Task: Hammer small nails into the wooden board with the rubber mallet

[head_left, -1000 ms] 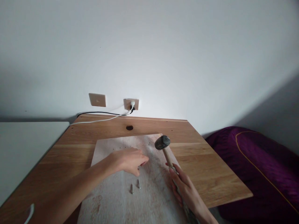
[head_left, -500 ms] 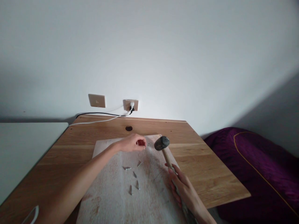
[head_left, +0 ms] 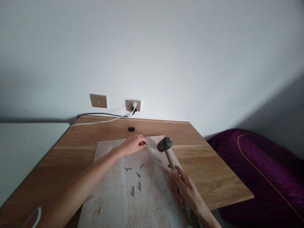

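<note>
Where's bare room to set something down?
Tabletop right of the board, between the mallet and purple fabric; also the board's near part, on the viewer's side of the five metal fasteners. Crowded: the board's middle, with those fasteners, and its far edge, at the left hand.

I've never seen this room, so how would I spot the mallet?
Against the wall stands a wooden desk bearing a pale board. By the board's right edge, the right hand grips the mallet. Its chunky dark head on a long handle sets it apart from the small metal fasteners lying nearby.
</note>
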`<act>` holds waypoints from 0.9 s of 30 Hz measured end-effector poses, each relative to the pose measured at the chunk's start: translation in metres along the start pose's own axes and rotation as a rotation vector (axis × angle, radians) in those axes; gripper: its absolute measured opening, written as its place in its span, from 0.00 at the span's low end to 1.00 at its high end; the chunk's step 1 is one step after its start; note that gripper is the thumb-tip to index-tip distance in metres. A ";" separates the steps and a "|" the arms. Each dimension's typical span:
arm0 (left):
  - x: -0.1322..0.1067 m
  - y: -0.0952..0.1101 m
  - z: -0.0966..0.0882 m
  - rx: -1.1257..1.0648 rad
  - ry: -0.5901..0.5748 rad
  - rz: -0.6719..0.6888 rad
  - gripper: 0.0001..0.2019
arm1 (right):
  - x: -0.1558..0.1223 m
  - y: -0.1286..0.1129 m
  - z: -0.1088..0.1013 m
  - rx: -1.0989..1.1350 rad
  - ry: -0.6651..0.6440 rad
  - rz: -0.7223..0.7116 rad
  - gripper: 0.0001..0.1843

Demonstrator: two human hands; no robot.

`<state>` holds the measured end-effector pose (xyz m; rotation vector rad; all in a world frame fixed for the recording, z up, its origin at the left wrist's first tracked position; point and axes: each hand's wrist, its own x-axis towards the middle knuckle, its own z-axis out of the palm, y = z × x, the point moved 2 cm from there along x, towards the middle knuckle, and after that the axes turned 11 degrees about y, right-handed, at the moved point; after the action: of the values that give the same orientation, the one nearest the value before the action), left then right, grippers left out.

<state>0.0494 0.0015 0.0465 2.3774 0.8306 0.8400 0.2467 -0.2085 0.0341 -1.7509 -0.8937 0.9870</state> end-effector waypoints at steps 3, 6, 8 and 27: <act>-0.002 0.000 -0.001 0.058 0.016 0.029 0.08 | 0.001 0.001 0.000 0.006 0.003 0.003 0.38; -0.003 0.000 -0.001 0.095 0.009 0.051 0.09 | 0.001 0.001 0.000 0.011 0.005 0.013 0.37; -0.004 0.001 0.000 0.093 0.001 0.065 0.09 | 0.001 0.001 0.001 0.005 0.004 0.018 0.37; -0.009 -0.014 0.019 -0.120 0.102 -0.018 0.07 | 0.001 0.000 0.001 -0.030 0.024 -0.017 0.37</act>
<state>0.0514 0.0005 0.0210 2.2352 0.8159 0.9822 0.2464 -0.2070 0.0332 -1.7736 -0.9109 0.9443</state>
